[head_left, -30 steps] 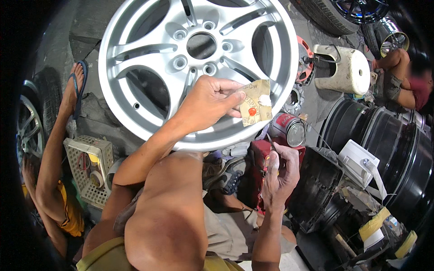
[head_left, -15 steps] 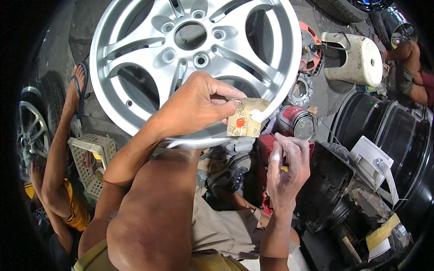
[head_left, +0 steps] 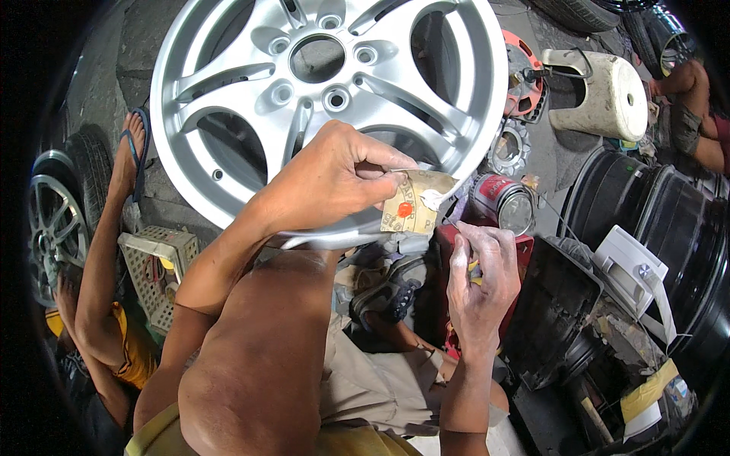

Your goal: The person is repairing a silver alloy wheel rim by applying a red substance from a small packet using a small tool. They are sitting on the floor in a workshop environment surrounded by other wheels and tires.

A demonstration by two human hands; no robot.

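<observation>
My left hand (head_left: 327, 182) pinches a small square of brown sandpaper (head_left: 393, 222), its printed back facing up. On the paper sit an orange-red dab (head_left: 404, 209) and a blob of white paste (head_left: 432, 199). Below and to the right, my right hand (head_left: 487, 266) has its fingers drawn together, dusted with white powder. Whatever its fingertips pinch is too small to make out; they are close to the paper but apart from it. A silver alloy wheel rim (head_left: 247, 97) lies face up beyond my hands, and my left wrist is over its near edge.
A paint can (head_left: 498, 194) stands right of the paper, above a red box (head_left: 523, 254). Further right are a white stool (head_left: 608, 95), black wheel rims (head_left: 631, 197) and a white device with a strap (head_left: 625, 266). Another person's sandalled foot (head_left: 131, 148) and a plastic basket (head_left: 144, 262) are at left.
The sandpaper has tilted slightly in my left hand. My right hand stays close to it with barely any shift, and the view has moved a little.
</observation>
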